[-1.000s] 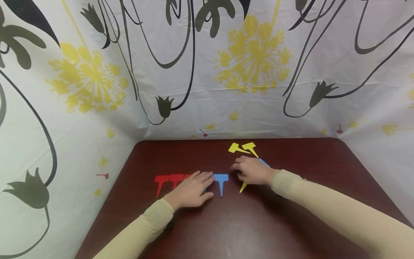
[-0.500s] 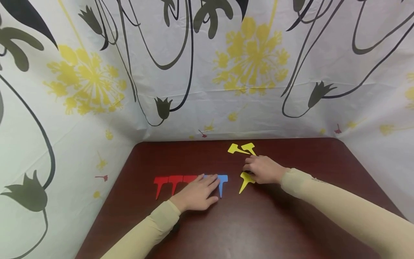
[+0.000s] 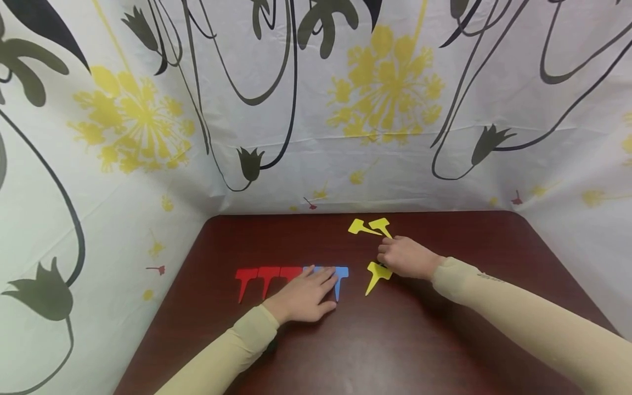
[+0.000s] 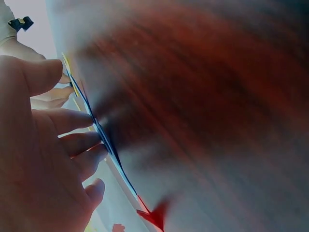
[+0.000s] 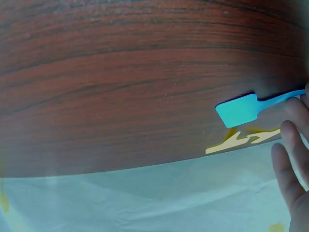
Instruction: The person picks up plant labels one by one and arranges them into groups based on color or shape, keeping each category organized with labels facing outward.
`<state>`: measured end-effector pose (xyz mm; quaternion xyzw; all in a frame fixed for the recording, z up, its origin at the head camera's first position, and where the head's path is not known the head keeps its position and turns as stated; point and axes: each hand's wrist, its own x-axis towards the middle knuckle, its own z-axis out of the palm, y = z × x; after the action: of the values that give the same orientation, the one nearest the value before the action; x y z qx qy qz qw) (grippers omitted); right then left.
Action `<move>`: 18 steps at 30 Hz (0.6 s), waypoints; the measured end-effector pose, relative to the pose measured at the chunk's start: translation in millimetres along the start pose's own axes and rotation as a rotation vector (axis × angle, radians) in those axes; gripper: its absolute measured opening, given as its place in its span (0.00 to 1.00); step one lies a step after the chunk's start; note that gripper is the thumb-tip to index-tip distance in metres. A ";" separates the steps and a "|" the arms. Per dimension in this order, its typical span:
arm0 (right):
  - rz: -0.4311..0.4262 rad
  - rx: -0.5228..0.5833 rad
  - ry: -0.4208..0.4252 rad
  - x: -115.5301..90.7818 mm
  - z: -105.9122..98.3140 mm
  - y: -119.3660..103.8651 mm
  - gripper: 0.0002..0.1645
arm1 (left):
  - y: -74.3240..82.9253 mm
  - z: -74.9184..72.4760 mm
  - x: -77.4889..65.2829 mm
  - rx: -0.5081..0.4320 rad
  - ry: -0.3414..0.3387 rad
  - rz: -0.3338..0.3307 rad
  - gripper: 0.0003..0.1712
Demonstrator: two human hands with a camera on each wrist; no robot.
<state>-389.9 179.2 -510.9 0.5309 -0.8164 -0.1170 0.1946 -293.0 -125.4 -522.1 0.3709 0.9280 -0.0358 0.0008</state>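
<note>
Flat T-shaped plant labels lie in a row: red plant labels at the left, blue plant labels at the right. My left hand rests over the blue ones, fingers spread and straight, hiding part of them. In the left wrist view its fingertips meet the row's edge. My right hand has curled fingers and pinches the thin stem of another blue plant label, whose wide head shows in the right wrist view. From the head that label is hidden. Just left of this hand lies a yellow plant label.
Two more yellow plant labels lie beyond my right hand, toward the back of the dark red-brown table. A white patterned cloth hangs behind the table's back edge and along both sides.
My right hand has moved rightward, uncovering the head of the near yellow label. My left hand has slid slightly right over the blue labels.
</note>
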 end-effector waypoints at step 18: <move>0.061 0.095 0.171 6.3 -15.1 6.1 0.06 | -3.1 -6.1 1.3 0.006 0.010 0.040 0.38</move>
<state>-390.5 176.2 -493.7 0.5224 -0.8174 -0.0265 0.2414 -295.9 -126.3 -515.9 0.3896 0.9203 -0.0370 -0.0042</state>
